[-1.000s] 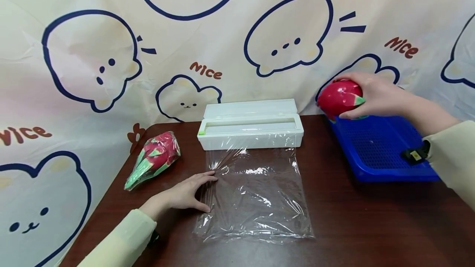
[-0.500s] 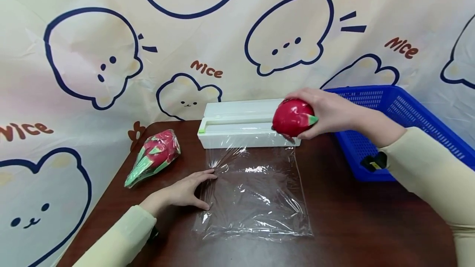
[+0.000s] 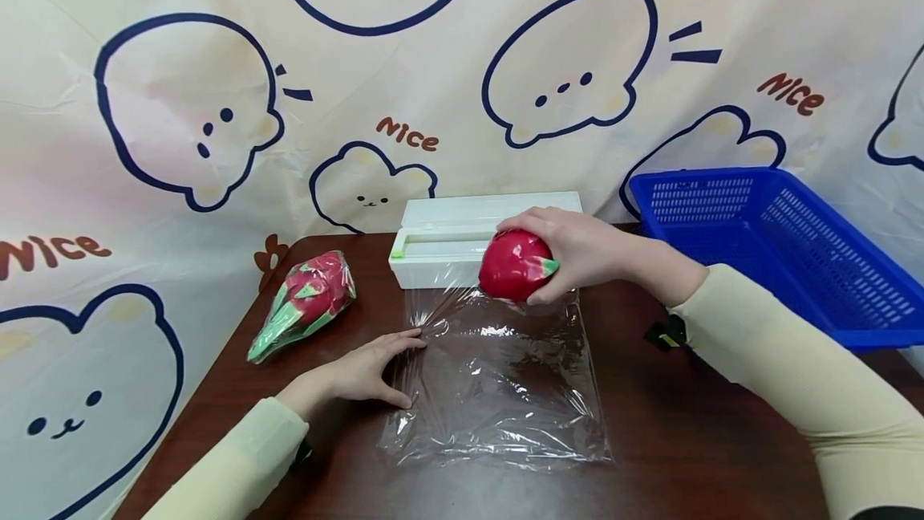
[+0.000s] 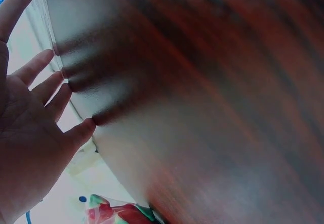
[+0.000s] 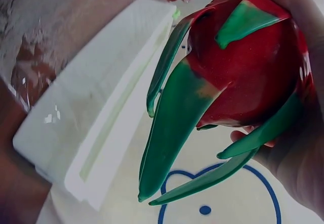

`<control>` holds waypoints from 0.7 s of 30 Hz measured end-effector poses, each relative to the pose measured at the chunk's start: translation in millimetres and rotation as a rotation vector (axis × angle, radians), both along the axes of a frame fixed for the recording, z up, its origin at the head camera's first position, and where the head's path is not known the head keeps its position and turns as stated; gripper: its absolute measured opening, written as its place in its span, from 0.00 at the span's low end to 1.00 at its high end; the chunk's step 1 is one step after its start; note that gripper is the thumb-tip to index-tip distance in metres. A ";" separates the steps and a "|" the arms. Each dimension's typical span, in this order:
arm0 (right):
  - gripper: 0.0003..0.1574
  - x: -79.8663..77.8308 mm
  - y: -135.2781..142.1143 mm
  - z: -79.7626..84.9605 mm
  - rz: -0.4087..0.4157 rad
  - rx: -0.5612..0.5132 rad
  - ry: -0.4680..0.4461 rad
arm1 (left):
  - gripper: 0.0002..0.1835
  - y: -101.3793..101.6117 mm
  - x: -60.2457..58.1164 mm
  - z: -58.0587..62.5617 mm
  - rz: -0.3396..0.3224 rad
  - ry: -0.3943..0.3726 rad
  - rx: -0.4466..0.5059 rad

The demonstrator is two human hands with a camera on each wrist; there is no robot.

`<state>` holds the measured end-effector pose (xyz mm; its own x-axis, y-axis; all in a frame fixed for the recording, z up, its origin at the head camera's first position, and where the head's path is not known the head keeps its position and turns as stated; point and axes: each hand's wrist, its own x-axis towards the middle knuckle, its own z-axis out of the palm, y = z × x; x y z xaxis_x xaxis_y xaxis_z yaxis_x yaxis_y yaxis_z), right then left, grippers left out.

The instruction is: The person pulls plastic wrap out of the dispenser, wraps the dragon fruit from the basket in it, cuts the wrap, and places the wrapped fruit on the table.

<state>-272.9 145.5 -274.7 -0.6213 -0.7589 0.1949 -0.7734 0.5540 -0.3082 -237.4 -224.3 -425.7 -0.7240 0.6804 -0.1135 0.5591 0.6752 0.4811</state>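
My right hand (image 3: 577, 251) grips a red dragon fruit (image 3: 514, 265) with green leaf tips, held up in front of the white cling film box (image 3: 433, 270). In the right wrist view the dragon fruit (image 5: 248, 67) shows long green scales, with the box (image 5: 96, 92) beyond it. A sheet of cling film (image 3: 498, 400) runs from the box toward me over the table. My left hand (image 3: 361, 371) rests at the film's left edge with fingers spread. The left wrist view shows the left hand's fingertips (image 4: 87, 125) on the table.
A film-wrapped dragon fruit (image 3: 310, 295) lies on the dark wooden table (image 3: 671, 456) at the left. A blue plastic basket (image 3: 765, 223) stands at the right. Behind the table hangs a cloth (image 3: 462, 87) printed with cartoon bears.
My right hand has carried the dragon fruit leftward from above the blue basket to over the film near the box. The left hand has stayed at the film's edge.
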 end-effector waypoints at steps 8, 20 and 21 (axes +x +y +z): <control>0.58 1.2 -19.3 -18.4 0.032 0.027 0.013 | 0.44 0.0 -0.7 0.9 0.017 -0.017 -0.020; 0.56 1.1 -38.5 -51.2 0.082 0.052 -0.058 | 0.44 0.8 -0.9 1.9 0.029 -0.043 -0.019; 0.56 0.8 -39.9 -54.9 0.084 0.055 -0.061 | 0.44 1.0 -0.9 1.9 0.029 -0.046 -0.020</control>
